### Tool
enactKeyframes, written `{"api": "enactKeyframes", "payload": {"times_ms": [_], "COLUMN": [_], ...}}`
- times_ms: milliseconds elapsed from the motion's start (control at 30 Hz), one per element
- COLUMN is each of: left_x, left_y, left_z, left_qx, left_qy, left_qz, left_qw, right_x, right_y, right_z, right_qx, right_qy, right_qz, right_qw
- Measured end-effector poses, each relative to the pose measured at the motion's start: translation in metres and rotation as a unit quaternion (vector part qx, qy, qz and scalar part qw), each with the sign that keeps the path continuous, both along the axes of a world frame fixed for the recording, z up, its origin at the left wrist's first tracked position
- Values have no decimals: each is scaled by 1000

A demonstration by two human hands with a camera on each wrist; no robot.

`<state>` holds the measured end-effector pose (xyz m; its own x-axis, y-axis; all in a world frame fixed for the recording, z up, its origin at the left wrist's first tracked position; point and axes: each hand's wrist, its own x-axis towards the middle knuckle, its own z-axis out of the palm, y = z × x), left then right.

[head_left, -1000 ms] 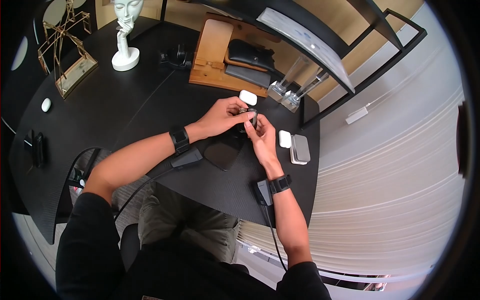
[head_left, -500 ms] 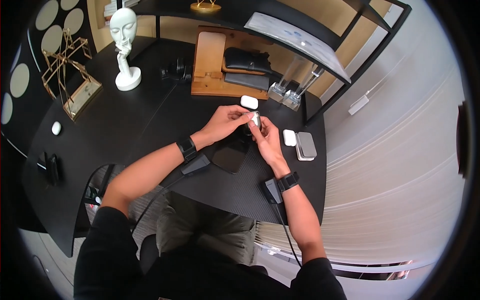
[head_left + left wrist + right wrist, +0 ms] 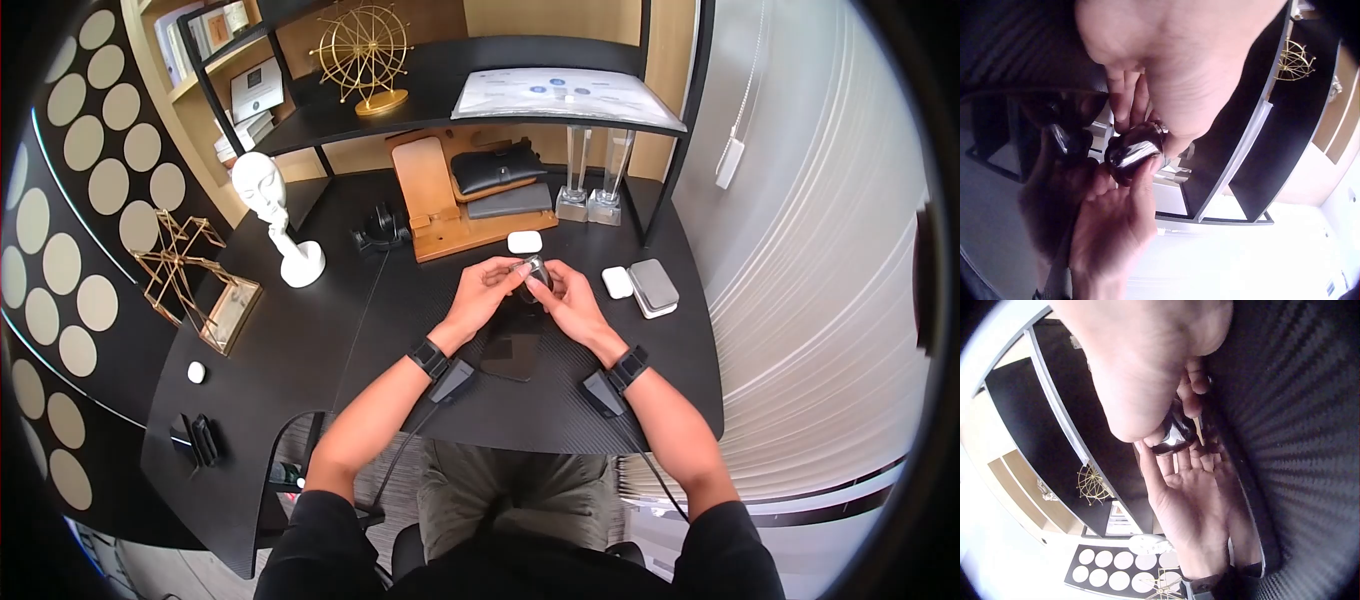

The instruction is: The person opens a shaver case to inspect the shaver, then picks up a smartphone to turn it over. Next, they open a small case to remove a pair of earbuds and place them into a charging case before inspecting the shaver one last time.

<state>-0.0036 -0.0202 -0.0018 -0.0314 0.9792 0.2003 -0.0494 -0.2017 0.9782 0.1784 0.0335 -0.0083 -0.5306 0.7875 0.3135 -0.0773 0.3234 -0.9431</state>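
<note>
Both hands hold a small, glossy, dark rounded object point(image 3: 538, 274) between them, above the desk. My left hand point(image 3: 484, 298) pinches it from the left, thumb on its near side. From the right, my right hand point(image 3: 574, 306) grips it with thumb and fingers. The left wrist view shows its shiny curved face point(image 3: 1137, 152) with a bright reflection; fingers cover the edges, and I cannot tell its exact kind. A dark glossy slab like a phone point(image 3: 511, 358) lies just below the hands and mirrors them in the wrist views.
A white earbud case point(image 3: 524, 242) lies behind the hands. To the right are another white case point(image 3: 617, 283) and a grey-topped box point(image 3: 654, 286). Behind stand a wooden stand point(image 3: 428, 185), crystal trophies point(image 3: 572, 205) and a shelf point(image 3: 430, 112); a white statue point(image 3: 302, 263) is at left.
The head view has lifted and turned, showing more of the shelf and its gold wheel. Both hands keep hold of the dark object, and its shiny face has come into sight.
</note>
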Motion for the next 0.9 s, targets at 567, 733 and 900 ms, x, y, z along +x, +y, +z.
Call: {"api": "enactKeyframes", "payload": {"times_ms": [567, 733, 900], "left_x": [0, 0, 3], "left_y": [0, -3, 0], "left_z": [-2, 1, 1], "left_qx": [-2, -19, -15], "left_qy": [-16, -1, -23], "left_qz": [1, 13, 16], "left_qw": [1000, 1000, 999], "right_x": [4, 3, 2], "right_y": [-5, -6, 1], "right_z": [8, 6, -1], "right_qx": [-49, -57, -77], "right_qy": [-4, 8, 45], "right_qz": [21, 19, 4], "right_qw": [999, 998, 996]}}
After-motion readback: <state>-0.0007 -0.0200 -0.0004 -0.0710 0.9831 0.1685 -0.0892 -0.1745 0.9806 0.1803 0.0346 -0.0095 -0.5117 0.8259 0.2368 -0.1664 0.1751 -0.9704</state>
